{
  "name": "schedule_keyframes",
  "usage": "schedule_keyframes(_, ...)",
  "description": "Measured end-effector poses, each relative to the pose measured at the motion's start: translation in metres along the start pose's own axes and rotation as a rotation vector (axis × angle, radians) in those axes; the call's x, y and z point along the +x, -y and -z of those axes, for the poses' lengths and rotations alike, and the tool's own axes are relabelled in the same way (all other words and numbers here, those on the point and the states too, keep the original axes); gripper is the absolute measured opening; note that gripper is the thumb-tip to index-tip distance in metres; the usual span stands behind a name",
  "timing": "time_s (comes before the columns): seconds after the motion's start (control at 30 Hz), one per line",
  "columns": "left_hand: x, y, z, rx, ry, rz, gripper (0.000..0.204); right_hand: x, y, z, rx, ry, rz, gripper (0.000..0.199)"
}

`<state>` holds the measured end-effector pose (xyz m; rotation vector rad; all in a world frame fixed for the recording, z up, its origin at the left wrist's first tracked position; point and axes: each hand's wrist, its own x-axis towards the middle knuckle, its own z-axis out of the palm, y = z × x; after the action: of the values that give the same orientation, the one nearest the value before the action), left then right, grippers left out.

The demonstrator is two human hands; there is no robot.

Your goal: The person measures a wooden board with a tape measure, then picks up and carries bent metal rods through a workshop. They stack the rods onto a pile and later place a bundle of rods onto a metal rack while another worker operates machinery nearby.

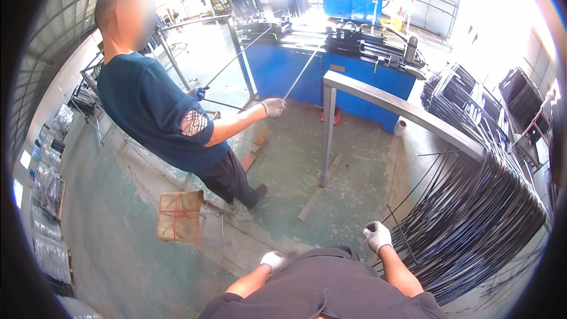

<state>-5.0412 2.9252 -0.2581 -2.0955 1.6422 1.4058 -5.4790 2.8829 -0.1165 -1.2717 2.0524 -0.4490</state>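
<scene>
Overhead, gloved right hand point(377, 235) gripping a thin dark rod point(404, 242) at the edge of the bundled black rods point(478, 218) on the grey rack point(401, 109), gloved left hand point(273, 259) clenched at the waist, co-worker point(159, 112) feeding long rods into the blue machine point(331, 65).

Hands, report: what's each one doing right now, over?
Left hand gloved, empty, at waist. Right hand gloved, beside stacked metal rods. Co-worker ahead, handling long rods.

White knitted cloth gloves cover the left hand point(273, 259) and right hand point(377, 236). Beside the right hand, a bundle of thin dark metal rods point(472, 224) gleams slightly. The grey metal rail frame point(401, 109) looks matt; the green concrete floor point(295, 159) is rough and worn.
</scene>
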Motion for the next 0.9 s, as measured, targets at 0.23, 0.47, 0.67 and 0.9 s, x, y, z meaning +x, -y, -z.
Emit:
schedule_keyframes(0.23, -0.026, -0.033, 0.022, 0.077, 0.060, -0.003, 0.034, -0.002, -0.005, -0.001, -0.005, 0.016, -0.017, 0.036)
schedule_keyframes(0.47, 0.013, 0.009, -0.003, 0.026, 0.018, -0.105, 0.035, -0.004, -0.001, 0.000, -0.011, 0.024, -0.002, 0.036)
schedule_keyframes(0.67, 0.001, -0.005, -0.004, -0.034, 0.031, 0.027, 0.033, -0.010, -0.003, 0.003, -0.014, 0.034, -0.024, 0.035)
schedule_keyframes(0.9, 0.000, -0.005, -0.008, -0.053, -0.008, -0.013, 0.033, -0.007, -0.012, -0.001, -0.032, 0.012, 0.002, 0.032)
